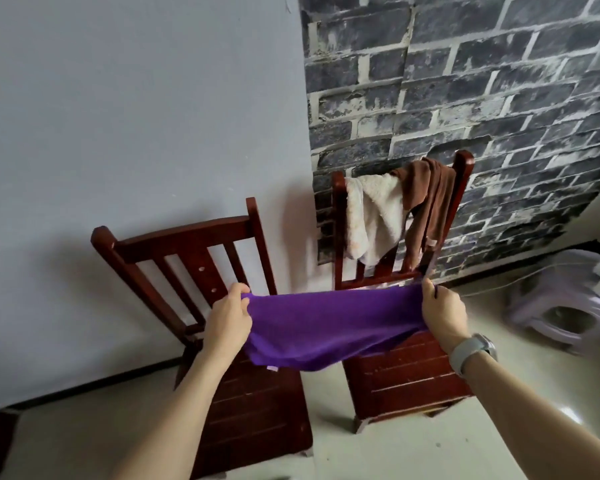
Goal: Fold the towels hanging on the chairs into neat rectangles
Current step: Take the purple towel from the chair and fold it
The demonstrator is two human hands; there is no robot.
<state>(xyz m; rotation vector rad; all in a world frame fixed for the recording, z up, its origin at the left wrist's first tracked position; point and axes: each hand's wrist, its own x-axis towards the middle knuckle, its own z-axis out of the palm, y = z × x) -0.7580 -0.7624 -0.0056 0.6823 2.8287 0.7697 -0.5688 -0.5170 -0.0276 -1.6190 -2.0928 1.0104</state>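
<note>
Against a grey wall [136, 116], the left hand [227, 323] and right hand [442, 315] each pinched an end of the purple towel [326, 330], stretched above two chairs [250, 393]; folding looked underway, next joining ends evenly.

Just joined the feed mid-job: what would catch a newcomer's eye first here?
A purple towel stretched in mid-air between the left hand and right hand, in front of two wooden chairs. Behind it, a white towel and brown towel hang on the right chair's back.
</note>
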